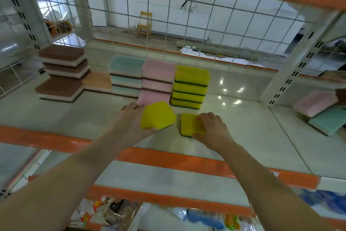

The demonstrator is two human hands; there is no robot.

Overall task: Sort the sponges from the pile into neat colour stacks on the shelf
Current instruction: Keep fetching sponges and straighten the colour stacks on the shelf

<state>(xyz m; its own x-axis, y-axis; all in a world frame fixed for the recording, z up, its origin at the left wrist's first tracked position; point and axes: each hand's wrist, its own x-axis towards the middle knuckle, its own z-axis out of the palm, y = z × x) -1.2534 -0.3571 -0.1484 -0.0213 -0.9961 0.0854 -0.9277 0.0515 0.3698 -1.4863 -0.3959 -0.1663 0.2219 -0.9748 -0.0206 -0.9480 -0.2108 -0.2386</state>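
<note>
Sponges, yellow with dark scrub bases: four stacked (pixel 190 87) mid-shelf (pixel 56 116), left hand (pixel 131 118) gripping a fifth (pixel 157 115) tilted, right hand (pixel 212 127) pinching a sixth (pixel 190 125) flat on the shelf

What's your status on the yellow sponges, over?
Left hand grips one yellow sponge, right hand grips another. Yellow stack four high, just behind. Path clear.
</note>
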